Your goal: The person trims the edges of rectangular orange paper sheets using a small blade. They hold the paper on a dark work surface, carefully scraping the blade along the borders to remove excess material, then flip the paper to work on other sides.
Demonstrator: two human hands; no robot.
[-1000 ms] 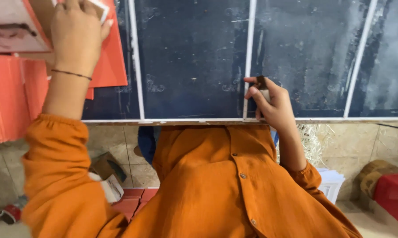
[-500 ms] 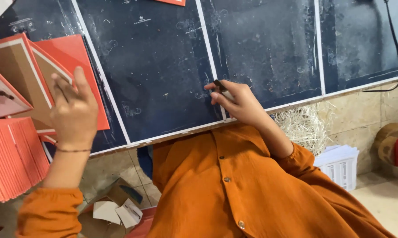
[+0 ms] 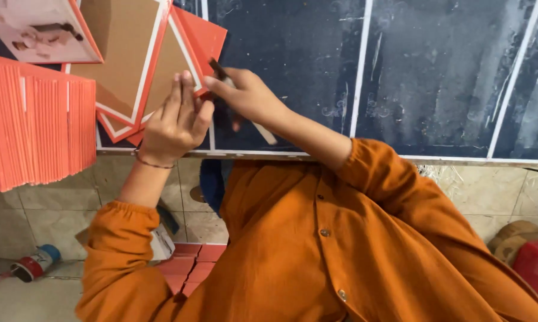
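Note:
A red card with a brown cardboard face and white border lies on the dark table top at the upper left. My left hand holds this card at its lower right corner, fingers together against the edge. My right hand reaches across from the right and grips a thin tool with a dark tip and a pale handle. The tip touches the card's red corner just above my left fingers. Both hands nearly meet there. Orange sleeves cover both arms.
A thick stack of red cards stands on edge at the left. White lines divide the table top. On the tiled floor below are a small can, red sheets, and a red crate at the right.
My right hand has moved left with the tool, from the table's front edge over to the card by my left hand. The view has shifted left and closer.

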